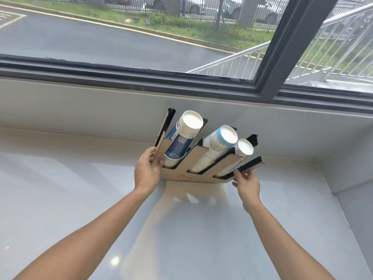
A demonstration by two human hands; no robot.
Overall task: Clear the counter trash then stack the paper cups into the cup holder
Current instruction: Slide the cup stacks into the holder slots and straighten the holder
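Note:
A wooden cup holder point(198, 156) with black inner walls stands on the white counter point(60, 199) near the back wall. Three stacks of paper cups lie in its slots, bottoms up: a dark blue stack point(182, 138) on the left, a white and light blue stack point(218, 147) in the middle, a small white stack point(243, 150) on the right. My left hand point(148, 170) grips the holder's left side panel. My right hand point(247, 183) holds the holder's right front corner with its fingertips.
A white backsplash point(101, 110) and a dark-framed window point(141, 75) run behind the holder. A white side wall point(347, 174) closes the counter at the right. The glossy counter stretches toward me and to the left.

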